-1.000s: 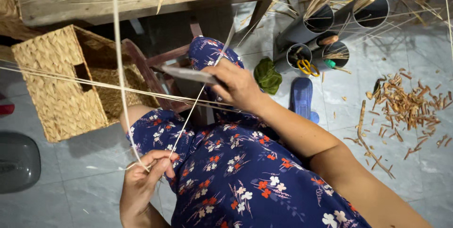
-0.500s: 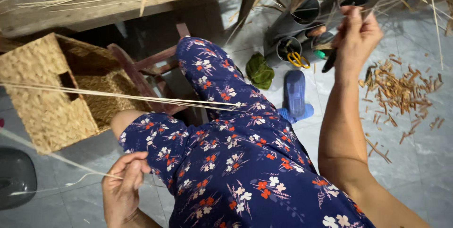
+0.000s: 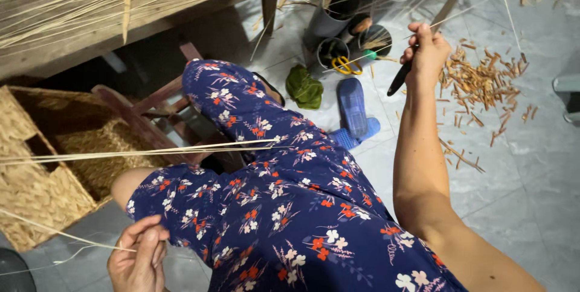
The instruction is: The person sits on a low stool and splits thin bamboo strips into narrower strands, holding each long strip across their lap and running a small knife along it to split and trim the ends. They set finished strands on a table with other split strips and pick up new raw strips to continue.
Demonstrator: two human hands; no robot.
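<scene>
Tiled floor (image 3: 531,165) with cuttings (image 3: 483,83); right hand (image 3: 428,50) grips a dark-handled tool (image 3: 399,78), left hand (image 3: 138,259) pinches a straw (image 3: 66,239)

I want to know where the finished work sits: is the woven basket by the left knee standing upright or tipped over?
Tipped on its side. The woven basket lies on the floor with its open mouth facing sideways toward the legs, showing its inside.

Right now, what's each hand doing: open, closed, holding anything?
Left hand: fingers pinched shut on a thin pale straw strand.
Right hand: closed around a black-handled tool, held out near the dark tubes on the floor.
</scene>
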